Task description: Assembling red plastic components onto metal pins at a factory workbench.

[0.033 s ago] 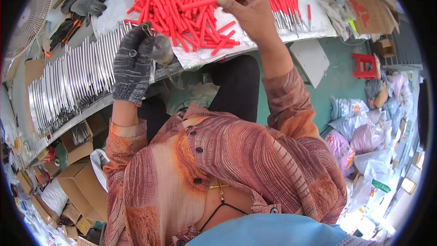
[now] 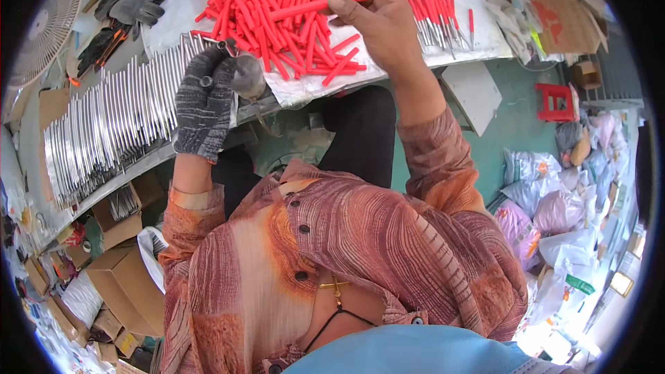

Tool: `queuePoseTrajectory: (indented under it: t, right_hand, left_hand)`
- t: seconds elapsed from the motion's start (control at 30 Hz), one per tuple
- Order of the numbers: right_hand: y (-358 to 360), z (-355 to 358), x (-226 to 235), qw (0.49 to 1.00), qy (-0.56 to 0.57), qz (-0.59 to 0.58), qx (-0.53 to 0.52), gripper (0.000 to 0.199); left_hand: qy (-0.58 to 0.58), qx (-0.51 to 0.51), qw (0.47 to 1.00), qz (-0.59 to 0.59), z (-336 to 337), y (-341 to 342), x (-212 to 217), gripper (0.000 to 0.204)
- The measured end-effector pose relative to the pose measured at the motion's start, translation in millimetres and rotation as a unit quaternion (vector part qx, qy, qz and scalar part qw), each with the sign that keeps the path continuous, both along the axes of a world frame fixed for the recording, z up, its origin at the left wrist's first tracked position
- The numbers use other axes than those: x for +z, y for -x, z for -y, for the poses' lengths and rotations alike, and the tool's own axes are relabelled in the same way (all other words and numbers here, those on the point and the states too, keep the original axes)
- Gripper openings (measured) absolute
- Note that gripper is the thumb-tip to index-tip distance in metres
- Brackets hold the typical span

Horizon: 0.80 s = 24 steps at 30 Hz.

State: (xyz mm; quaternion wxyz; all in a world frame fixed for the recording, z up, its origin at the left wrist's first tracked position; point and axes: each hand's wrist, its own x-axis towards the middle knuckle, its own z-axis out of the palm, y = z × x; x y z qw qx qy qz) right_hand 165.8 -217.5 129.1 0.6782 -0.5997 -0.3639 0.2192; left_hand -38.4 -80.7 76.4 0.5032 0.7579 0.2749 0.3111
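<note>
My right hand is bare and pinches a red tube between thumb and fingers. It holds the tube nearly level above a heap of red tubes on a white-covered table. On my left hand is a dark grey knitted glove, its fingers curled around a small metal piece with a round end; the rest of that piece is hidden. A small metal ring shape shows against the glove. Beside this hand stands a rounded grey metal object. A long row of shiny metal rods lies to its left.
Metal rods with red sleeves lie right of the heap. Grey gloves and a fan are at the far left. A red stool and filled plastic bags stand on the right floor; cardboard boxes sit lower left.
The red tube in my right hand has shifted slightly to the left. My left hand's fingertips have moved a little, with the metal piece turned slightly.
</note>
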Motion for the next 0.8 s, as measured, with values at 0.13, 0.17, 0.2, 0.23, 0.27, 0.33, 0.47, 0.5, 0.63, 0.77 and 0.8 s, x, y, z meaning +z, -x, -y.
queuePoseTrajectory:
  t: [0.13, 0.17, 0.2, 0.23, 0.27, 0.33, 0.47, 0.5, 0.63, 0.77, 0.8]
  right_hand:
    - [20, 2, 4, 0.992, -0.08, -0.094, 0.032, 0.034]
    - [22, 0, 4, 0.987, -0.097, -0.119, 0.043, 0.035]
    - [23, -1, 4, 0.987, -0.097, -0.118, 0.049, 0.035]
    - [24, -3, 3, 0.988, -0.095, -0.106, 0.053, 0.035]
    - [25, -4, 3, 0.99, -0.093, -0.096, 0.055, 0.035]
    - [28, -9, 2, 0.989, -0.099, -0.094, 0.063, 0.034]
    - [35, -18, 5, 0.987, -0.134, -0.06, 0.058, 0.036]
    - [38, -22, 8, 0.988, -0.134, -0.059, 0.058, 0.036]
    - [66, -38, 38, 0.954, -0.151, 0.254, 0.046, 0.021]
    - [62, -50, 30, 0.923, -0.048, 0.371, 0.092, 0.018]
    - [61, -53, 27, 0.923, -0.046, 0.373, 0.085, 0.018]
  left_hand:
    - [-0.007, 0.001, 1.0, -0.015, 8, -5, 0, 0.022]
    - [-0.026, 0.001, 0.999, -0.02, 7, -6, -1, 0.022]
    - [-0.027, 0.006, 0.999, -0.018, 7, -5, -1, 0.022]
    - [-0.014, 0.0, 1.0, -0.016, 8, -5, 0, 0.022]
    - [-0.002, -0.008, 1.0, -0.015, 8, -5, 1, 0.022]
    - [-0.032, -0.004, 0.999, -0.027, 7, -4, 3, 0.022]
    - [-0.047, -0.013, 0.999, -0.013, 6, -4, -2, 0.022]
    - [-0.086, -0.025, 0.996, -0.017, 6, -5, -2, 0.022]
    - [-0.031, -0.017, 0.999, -0.017, 1, -1, -6, 0.02]
    - [0.097, -0.049, 0.994, 0.018, -2, -1, -10, 0.021]
    - [0.193, -0.069, 0.979, 0.018, 0, -2, -9, 0.021]
